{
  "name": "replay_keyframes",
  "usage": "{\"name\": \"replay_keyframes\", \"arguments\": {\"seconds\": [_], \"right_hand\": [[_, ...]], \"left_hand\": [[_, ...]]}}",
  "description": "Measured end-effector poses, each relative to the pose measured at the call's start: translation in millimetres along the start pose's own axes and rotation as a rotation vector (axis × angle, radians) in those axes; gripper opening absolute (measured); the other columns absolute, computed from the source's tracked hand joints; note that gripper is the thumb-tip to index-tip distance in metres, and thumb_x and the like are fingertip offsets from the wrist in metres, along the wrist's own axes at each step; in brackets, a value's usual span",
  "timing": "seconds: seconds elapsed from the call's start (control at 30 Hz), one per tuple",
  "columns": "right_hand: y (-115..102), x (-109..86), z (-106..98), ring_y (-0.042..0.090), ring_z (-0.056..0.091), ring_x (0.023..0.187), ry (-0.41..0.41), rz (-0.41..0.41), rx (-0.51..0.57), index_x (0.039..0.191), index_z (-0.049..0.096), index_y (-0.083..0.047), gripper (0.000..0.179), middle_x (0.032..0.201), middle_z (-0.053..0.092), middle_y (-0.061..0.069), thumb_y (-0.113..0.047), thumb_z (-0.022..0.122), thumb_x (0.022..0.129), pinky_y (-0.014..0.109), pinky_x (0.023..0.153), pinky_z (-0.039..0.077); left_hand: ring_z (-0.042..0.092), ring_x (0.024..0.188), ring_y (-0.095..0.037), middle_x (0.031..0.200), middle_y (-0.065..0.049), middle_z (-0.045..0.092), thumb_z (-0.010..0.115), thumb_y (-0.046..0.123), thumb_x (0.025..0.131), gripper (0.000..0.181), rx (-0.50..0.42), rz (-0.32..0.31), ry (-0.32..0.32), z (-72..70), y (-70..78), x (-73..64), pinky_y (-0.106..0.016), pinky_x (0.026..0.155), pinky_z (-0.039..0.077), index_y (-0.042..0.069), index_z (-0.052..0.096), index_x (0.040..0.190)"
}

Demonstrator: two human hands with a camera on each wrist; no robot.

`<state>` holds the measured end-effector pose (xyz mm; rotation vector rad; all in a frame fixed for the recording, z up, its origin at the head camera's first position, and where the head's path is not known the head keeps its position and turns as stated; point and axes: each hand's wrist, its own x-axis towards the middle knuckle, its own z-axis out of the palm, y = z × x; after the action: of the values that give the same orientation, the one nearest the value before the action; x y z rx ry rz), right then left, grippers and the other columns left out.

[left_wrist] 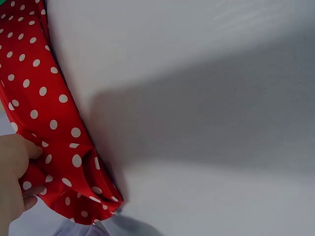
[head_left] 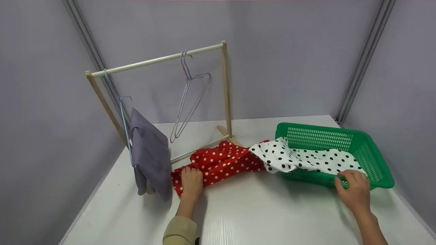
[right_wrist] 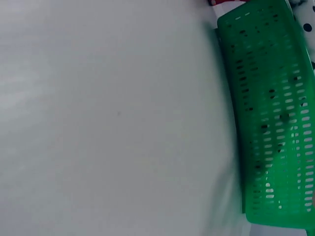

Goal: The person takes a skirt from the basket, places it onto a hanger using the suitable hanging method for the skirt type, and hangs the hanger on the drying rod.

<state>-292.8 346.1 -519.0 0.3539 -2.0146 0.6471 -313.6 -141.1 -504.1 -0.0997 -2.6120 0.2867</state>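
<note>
A red cloth with white dots point(head_left: 224, 162) lies bunched on the table in front of the rack. Its left end is pinched by my left hand point(head_left: 191, 182), thumb and fingers closed on the fabric in the left wrist view. A green plastic basket point(head_left: 376, 160) stands at the right, and my right hand point(head_left: 357, 192) holds its front rim with bent fingers. Inside it lies a white cloth with black dots point(head_left: 323, 160), one end spilling over the left rim onto the red cloth. The right wrist view shows the basket's perforated wall point(right_wrist: 268, 118) and barely any of the hand.
A wooden rack point(head_left: 226, 92) with a pale rail stands at the back left. Pinkish wire hangers point(head_left: 185, 109) hang from the rail. Farther left, a grey-purple garment point(head_left: 150, 156) hangs by a blue hanger point(head_left: 124, 126). Grey walls enclose the white table point(head_left: 252, 211).
</note>
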Motion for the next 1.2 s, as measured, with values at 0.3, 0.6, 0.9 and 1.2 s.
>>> {"name": "replay_keyframes", "arguments": {"seconds": [0.3, 0.6, 0.9, 1.2], "right_hand": [[-61.8, 35.3, 34.5, 0.032, 0.051, 0.080, -0.027, -0.174, 0.125, 0.078, 0.063, 0.002, 0.005, 0.081, 0.058, 0.014, 0.000, 0.062, 0.074, 0.038, 0.075, 0.035], [-132.6, 48.9, 80.7, 0.020, 0.054, 0.079, -0.211, -0.396, 0.246, 0.080, 0.064, -0.005, 0.005, 0.082, 0.059, 0.004, -0.004, 0.062, 0.076, 0.032, 0.073, 0.042], [-170.5, 45.2, 123.1, 0.015, 0.054, 0.078, -0.391, -0.589, 0.197, 0.081, 0.063, -0.012, 0.008, 0.082, 0.058, -0.001, -0.007, 0.066, 0.076, 0.029, 0.067, 0.045], [-200.1, 51.8, 146.7, 0.019, 0.055, 0.086, -0.482, -0.533, 0.175, 0.089, 0.065, -0.010, 0.012, 0.090, 0.061, 0.002, -0.009, 0.067, 0.077, 0.033, 0.071, 0.046]], "left_hand": [[0.054, 0.073, -0.031, 0.072, -0.016, 0.063, 0.067, 0.007, 0.077, 0.009, -0.063, -0.025, -0.002, 0.3, -2.2, -2.5, -0.042, 0.071, 0.042, -0.001, 0.069, 0.073], [0.057, 0.071, -0.032, 0.071, -0.015, 0.064, 0.071, 0.008, 0.074, 0.008, -0.148, -0.047, -0.002, -3.3, -10.8, -3.6, -0.042, 0.066, 0.045, 0.001, 0.069, 0.072], [0.058, 0.062, -0.032, 0.061, -0.013, 0.061, 0.066, 0.006, 0.077, 0.016, -0.247, -0.064, 0.125, -13.4, -26.0, -1.7, -0.043, 0.058, 0.044, 0.003, 0.065, 0.061], [0.053, 0.055, -0.029, 0.059, -0.010, 0.059, 0.069, 0.013, 0.079, 0.017, -0.326, -0.052, 0.262, -38.5, -29.2, 8.4, -0.040, 0.056, 0.041, 0.003, 0.066, 0.066]]}}
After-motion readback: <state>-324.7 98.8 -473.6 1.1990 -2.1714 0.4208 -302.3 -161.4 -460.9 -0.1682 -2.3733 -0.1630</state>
